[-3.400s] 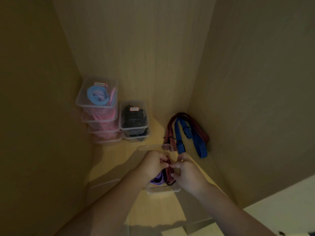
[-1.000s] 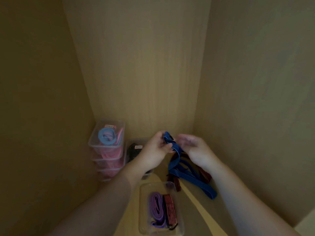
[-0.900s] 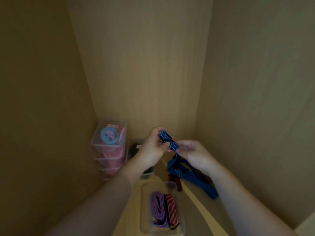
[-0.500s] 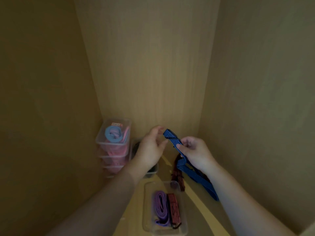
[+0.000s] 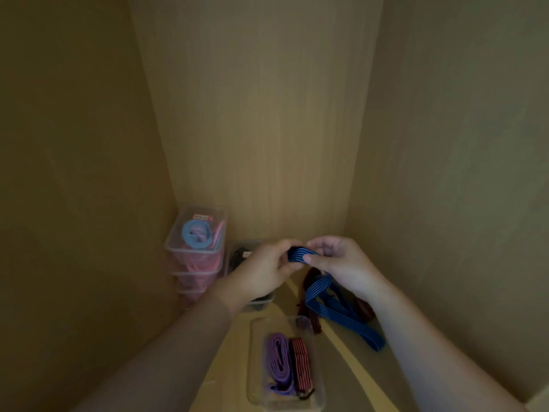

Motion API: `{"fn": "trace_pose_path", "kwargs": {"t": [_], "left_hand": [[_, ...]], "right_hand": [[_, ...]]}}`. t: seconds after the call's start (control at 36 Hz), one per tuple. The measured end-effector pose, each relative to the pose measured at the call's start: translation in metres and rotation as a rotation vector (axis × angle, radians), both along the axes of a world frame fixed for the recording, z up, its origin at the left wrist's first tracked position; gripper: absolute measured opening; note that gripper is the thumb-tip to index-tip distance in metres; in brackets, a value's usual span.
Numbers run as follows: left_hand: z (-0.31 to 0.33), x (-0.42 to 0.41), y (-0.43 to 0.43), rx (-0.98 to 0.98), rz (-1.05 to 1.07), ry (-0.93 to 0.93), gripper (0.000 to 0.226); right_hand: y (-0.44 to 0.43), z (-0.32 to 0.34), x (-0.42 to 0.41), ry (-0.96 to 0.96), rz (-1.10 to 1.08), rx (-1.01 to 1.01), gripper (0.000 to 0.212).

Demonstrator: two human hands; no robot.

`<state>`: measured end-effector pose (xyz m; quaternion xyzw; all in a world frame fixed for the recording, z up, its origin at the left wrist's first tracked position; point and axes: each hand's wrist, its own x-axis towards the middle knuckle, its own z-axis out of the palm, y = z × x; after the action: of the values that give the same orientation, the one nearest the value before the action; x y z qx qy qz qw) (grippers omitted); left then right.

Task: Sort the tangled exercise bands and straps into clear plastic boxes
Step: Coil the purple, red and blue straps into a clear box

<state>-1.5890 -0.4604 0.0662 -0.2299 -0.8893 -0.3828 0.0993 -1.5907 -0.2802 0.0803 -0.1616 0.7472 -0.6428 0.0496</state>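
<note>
Item: blue strap (image 5: 298, 256). Soft, light and stretchy, I judge. My left hand (image 5: 261, 275) and right hand (image 5: 341, 264) each have their grip pinched on its folded end, above the cupboard floor. Its tail trails over a red strap (image 5: 315, 321). I would hold it at the fold. Destination: open box (image 5: 254, 367).

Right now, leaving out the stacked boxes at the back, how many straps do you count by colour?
Blue: 1, the blue strap pinched by left hand and right hand.
Purple: 1, the purple strap in the open box.
Red striped: 2, the boxed red strap and the loose red strap.
Total: 4
</note>
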Motion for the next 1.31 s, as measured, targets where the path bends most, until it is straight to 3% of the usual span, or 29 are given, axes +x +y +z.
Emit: {"fn": "trace_pose_path", "kwargs": {"t": [0.06,0.19,0.36,0.58,0.69,0.78,0.94,1.19,1.31], "left_hand": [[-0.002,0.001,0.000,0.073,-0.002,-0.091,0.033],[0.003,0.006,0.003,0.263,-0.031,-0.277,0.024],[0.005,0.002,-0.001,0.472,0.020,-0.292,0.029],[0.009,-0.002,0.000,0.831,-0.002,-0.397,0.013],[0.012,0.002,0.002,0.915,-0.008,-0.437,0.014],[0.011,0.005,-0.005,0.853,0.039,-0.506,0.016],[0.005,0.009,-0.026,0.349,0.090,-0.473,0.014],[0.003,0.016,-0.028,0.338,-0.064,-0.707,0.016],[0.002,0.019,-0.025,0.379,-0.083,-0.777,0.038]], "right_hand": [[0.001,0.000,0.001,0.065,0.004,-0.051,0.021],[-0.002,-0.008,0.002,0.318,-0.025,0.083,0.027],[-0.009,-0.017,-0.001,0.519,0.030,0.257,0.041],[-0.011,-0.025,-0.006,0.610,0.080,0.350,0.059],[-0.012,-0.023,-0.009,0.739,-0.002,0.373,0.042],[-0.010,-0.020,-0.008,0.779,-0.011,0.411,0.033],[-0.004,-0.012,-0.006,0.752,0.241,0.644,0.026],[-0.006,-0.014,-0.008,0.689,0.277,0.686,0.025],[-0.009,-0.014,-0.008,0.692,0.289,0.664,0.024]]}}
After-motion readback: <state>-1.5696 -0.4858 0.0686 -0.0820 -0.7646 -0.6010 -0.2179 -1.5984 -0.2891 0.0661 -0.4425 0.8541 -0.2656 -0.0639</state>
